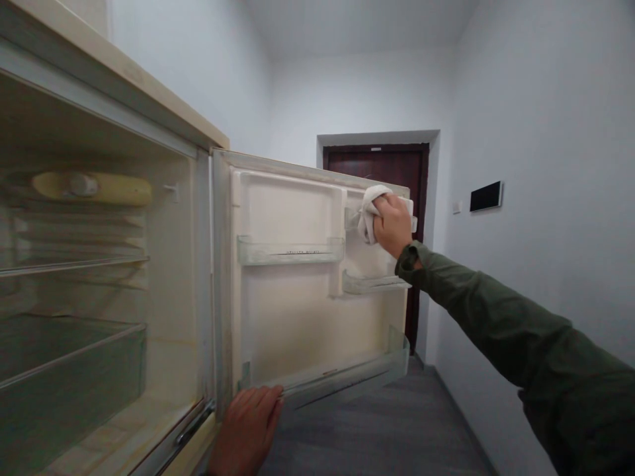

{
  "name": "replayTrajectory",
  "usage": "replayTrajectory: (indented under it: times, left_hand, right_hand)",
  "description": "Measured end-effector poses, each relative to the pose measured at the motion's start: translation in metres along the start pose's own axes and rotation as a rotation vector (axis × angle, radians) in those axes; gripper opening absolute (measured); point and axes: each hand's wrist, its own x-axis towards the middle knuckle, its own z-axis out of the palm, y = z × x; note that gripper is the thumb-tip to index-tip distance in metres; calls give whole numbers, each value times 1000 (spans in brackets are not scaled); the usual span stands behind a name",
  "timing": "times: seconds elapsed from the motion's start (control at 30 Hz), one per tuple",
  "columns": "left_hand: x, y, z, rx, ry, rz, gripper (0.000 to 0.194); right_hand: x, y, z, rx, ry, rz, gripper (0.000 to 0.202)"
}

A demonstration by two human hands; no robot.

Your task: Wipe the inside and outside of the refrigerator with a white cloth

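Part of the white cloth [366,215] is hidden by the right grip [394,226], and the left end of the lower bin [352,380] by the left grip [249,423]. The fridge [203,264] is cut off at left, the green sleeve [491,304] at right. Markings [303,252] on the upper left bin [268,256] cannot be read.

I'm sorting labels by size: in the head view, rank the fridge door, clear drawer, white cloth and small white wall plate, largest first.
1. Fridge door
2. Clear drawer, cut off at the left
3. White cloth, partly covered by the right hand
4. Small white wall plate
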Motion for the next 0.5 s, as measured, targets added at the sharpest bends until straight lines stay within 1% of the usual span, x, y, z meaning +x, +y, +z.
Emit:
replayTrajectory:
  times: [0.03, 0.07, 0.13, 0.2, 0.27, 0.3, 0.37, 0.43, 0.5]
  left_hand:
    - [1, 0, -1, 0, 8, -1, 33]
    - [1, 1, -2, -3, 16, -4, 33]
    - [3, 1, -2, -13, 28, -12, 33]
    - [4, 2, -2, -28, 21, -17, 32]
    - [4, 2, -1, -33, 16, -20, 31]
    - [4, 2, -1, -31, 19, -18, 31]
    - [2, 1, -1, -19, 22, -11, 33]
    - [1, 0, 0, -9, 12, -7, 34]
    - [-1, -1, 0, -10, 2, -11, 33]
  right_hand:
    - [-16, -4, 4, 43, 49, -30, 45]
    - [-32, -5, 10, 67, 34, -63, 44]
    - [-57, -4, 20, 93, -87, -109, 41]
    - [-69, -1, 29, 140, -231, -176, 41]
    - [-69, 0, 34, 242, -377, -250, 47]
    - [-66, -1, 36, 301, -450, -262, 53]
    - [-55, -6, 40, 392, -593, -218, 69]
    - [-45, -12, 44, 418, -720, -166, 82]
    - [-37, -15, 48, 406, -816, -195, 81]
